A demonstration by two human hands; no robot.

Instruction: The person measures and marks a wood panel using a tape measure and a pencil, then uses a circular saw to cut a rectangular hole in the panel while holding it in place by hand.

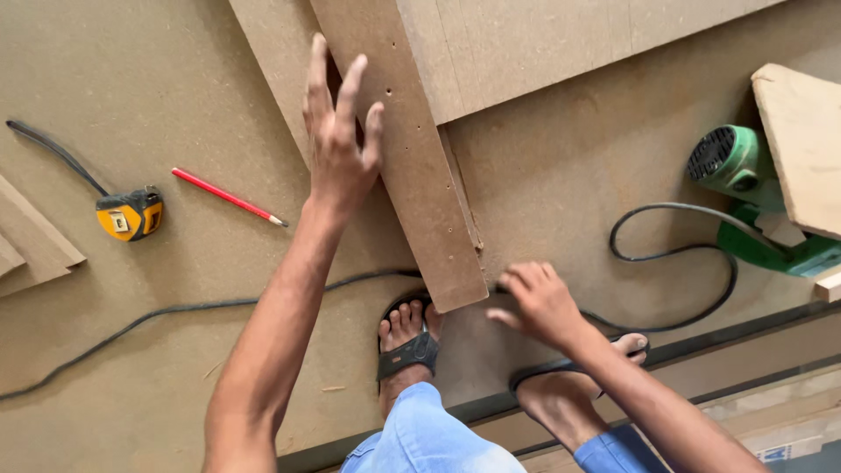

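Denim-clad knees and sandalled feet are standing on the matte fibreboard floor. Just ahead, the right hand (541, 302) is hovering with fingers loosely curled, gripping nothing, beside the squared near end of a long, narrow drilled fibreboard strip (412, 166). The left hand (340, 144) is lying flat along the strip's left edge, fingers apart. A red pencil (229, 197) and yellow tape measure (130, 214) are lying well left.

Bright, even daylight, soft shadows under the left hand (340, 140) and plank (412, 166); sharp focus, slight stretch at edges, no glare.
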